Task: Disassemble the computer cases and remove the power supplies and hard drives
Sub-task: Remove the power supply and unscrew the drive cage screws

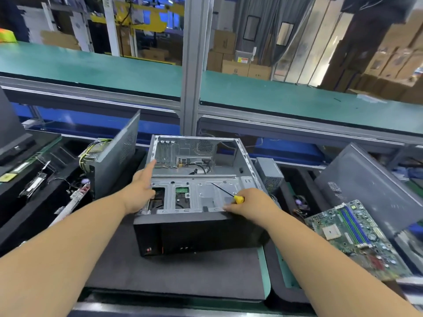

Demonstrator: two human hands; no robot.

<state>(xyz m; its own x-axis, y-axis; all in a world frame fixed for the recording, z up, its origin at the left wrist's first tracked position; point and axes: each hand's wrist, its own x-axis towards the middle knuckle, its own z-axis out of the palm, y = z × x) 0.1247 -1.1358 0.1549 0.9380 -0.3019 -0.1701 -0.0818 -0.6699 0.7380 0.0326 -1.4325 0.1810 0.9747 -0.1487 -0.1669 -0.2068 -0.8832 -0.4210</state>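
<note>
An open computer case [201, 227] lies on its side on a dark mat, its black front panel facing me and its grey metal interior bare. My left hand [142, 191] lies along the case's left wall with the fingers stretched out straight. My right hand [249, 203] rests at the case's near right rim and grips a yellow-handled screwdriver [238, 199]; its shaft points up and left over the drive cage. A green board shows through a cut-out in the cage. A grey power supply [270, 172] sits just right of the case.
A detached side panel [119, 152] leans left of the case, with a cabled unit [93, 152] behind it. A motherboard [357, 239] and another grey panel [366, 184] lie at the right. Small parts lie on black trays at the left. A green conveyor [91, 67] and post [192, 65] run behind.
</note>
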